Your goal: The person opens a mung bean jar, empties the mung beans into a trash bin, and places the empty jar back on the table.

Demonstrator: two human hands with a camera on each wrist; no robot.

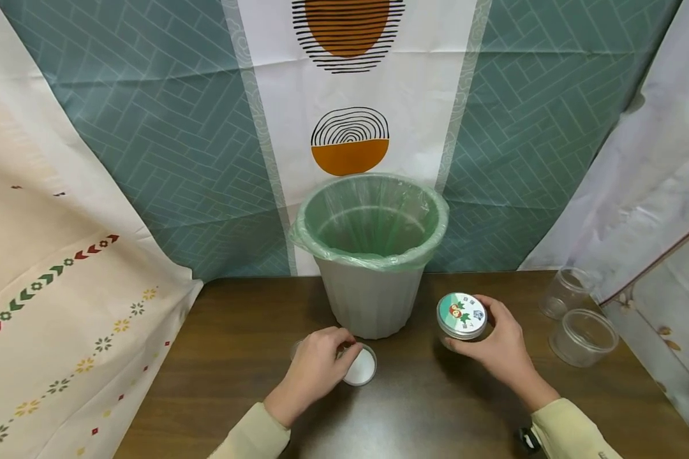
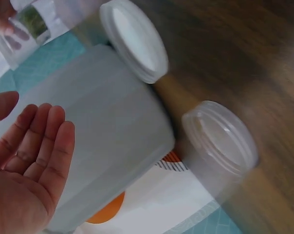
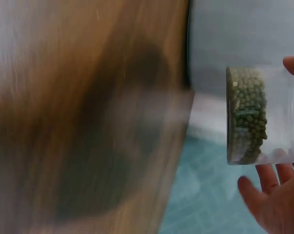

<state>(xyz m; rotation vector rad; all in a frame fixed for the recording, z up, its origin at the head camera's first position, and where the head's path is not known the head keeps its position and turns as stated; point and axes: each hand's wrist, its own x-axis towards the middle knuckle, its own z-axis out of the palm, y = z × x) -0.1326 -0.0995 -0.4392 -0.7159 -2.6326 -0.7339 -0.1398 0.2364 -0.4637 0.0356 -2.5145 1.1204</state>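
My right hand (image 1: 502, 350) grips a clear jar (image 3: 278, 114) between thumb and fingers, raised above the table. Small green beans (image 3: 249, 117) fill its bottom part, and a printed green and white lid (image 1: 462, 314) covers the top. My left hand (image 1: 318, 363) hovers over the table, fingers relaxed and slightly bent, with nothing in them in the left wrist view. Near that hand stand two round clear pots: one with a white disc-like surface (image 2: 135, 41), the other a clear open pot (image 2: 220, 139), mostly hidden behind the hand in the head view.
A grey bin (image 1: 373, 296) lined with a green plastic bag (image 1: 373, 255) stands at the table's back, between the hands. Two clear empty jars, one farther back (image 1: 565, 293) and one nearer (image 1: 584, 338), sit at the right edge. Patterned cloth (image 1: 178, 127) hangs behind.
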